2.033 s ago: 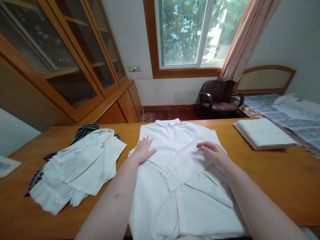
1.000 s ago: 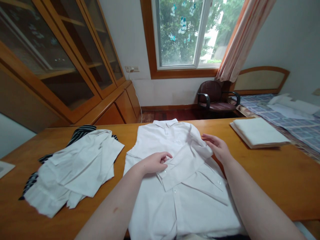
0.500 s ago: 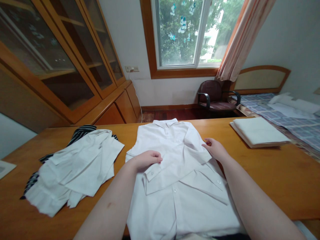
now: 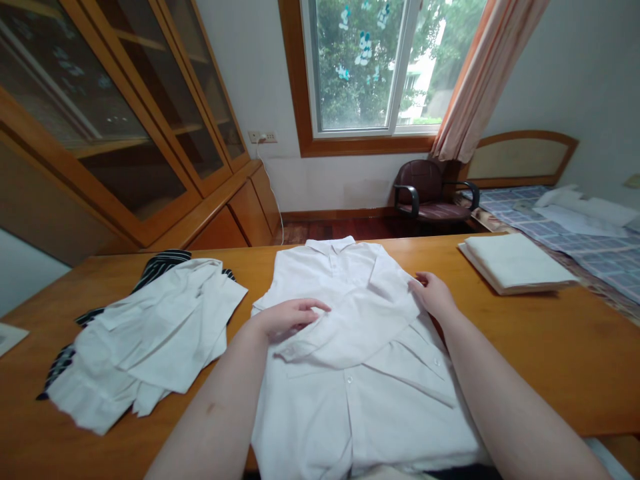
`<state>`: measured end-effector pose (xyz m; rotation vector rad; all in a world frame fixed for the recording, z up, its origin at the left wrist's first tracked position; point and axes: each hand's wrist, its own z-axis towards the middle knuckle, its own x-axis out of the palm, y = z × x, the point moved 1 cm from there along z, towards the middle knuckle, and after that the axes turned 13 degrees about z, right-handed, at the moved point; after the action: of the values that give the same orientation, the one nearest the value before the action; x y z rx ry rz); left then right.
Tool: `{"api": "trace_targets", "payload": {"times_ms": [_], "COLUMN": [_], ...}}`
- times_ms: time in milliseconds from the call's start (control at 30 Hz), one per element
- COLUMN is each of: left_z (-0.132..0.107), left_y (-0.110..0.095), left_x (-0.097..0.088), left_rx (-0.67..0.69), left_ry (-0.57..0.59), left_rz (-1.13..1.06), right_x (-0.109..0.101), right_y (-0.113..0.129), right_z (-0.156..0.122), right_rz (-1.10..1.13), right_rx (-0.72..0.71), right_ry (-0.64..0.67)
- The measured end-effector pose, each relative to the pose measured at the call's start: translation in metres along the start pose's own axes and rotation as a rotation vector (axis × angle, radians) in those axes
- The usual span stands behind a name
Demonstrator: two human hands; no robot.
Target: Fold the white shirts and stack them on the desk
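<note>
A white button-up shirt (image 4: 320,420) lies front up on the table, its collar at the far end. One sleeve (image 4: 345,337) is folded across the chest, its cuff toward the left side. My left hand (image 4: 295,317) rests over the upper edge of that sleeve, fingers stretched out and apart; its thumb side is partly hidden. At the shirt's right side, my right hand (image 4: 433,293) pinches the fabric at the bend of the folded sleeve. The other sleeve's cuff (image 4: 435,363) shows below, on the right.
On the wooden table (image 4: 525,360), a heap of white clothing (image 4: 160,327) lies over dark striped fabric (image 4: 163,267) at left. A folded white stack (image 4: 520,260) sits at right. Beyond stand a chair (image 4: 425,190), a bed (image 4: 590,247) and a glass-fronted cabinet (image 4: 165,120).
The folded sleeve's cuff end has shifted left and turned, and its lower edge lies higher. My left fingers have straightened from a closed pose. My right hand has moved slightly and grips the sleeve's bend.
</note>
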<state>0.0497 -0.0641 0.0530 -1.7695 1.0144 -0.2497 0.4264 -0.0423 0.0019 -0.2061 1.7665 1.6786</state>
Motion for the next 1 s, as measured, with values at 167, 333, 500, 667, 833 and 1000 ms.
{"api": "trace_targets", "payload": {"times_ms": [167,333,500,667,833,1000], "left_z": [0.014,0.015,0.012,0.008,0.003,-0.001], "left_y": [0.01,0.011,0.016,0.02,0.016,0.013], "left_x": [0.003,0.0,-0.004,-0.012,-0.016,-0.016], "left_rx": [0.06,0.08,-0.02,-0.101,-0.134,-0.096], "left_ry": [-0.114,-0.056,-0.02,-0.081,-0.028,0.086], "left_rz": [0.039,0.183,0.197,0.1,0.138,0.184], "right_x": [0.008,0.004,0.003,0.002,0.004,0.007], "right_y": [0.005,0.01,0.008,0.015,0.02,0.014], "right_z": [-0.004,-0.004,-0.004,-0.01,-0.013,-0.009], "right_rz": [0.07,-0.041,-0.061,0.066,0.018,-0.06], "right_rx": [-0.157,-0.242,-0.127,-0.178,-0.23,-0.262], "right_ry": [0.128,0.007,0.04,0.064,0.199,0.131]}}
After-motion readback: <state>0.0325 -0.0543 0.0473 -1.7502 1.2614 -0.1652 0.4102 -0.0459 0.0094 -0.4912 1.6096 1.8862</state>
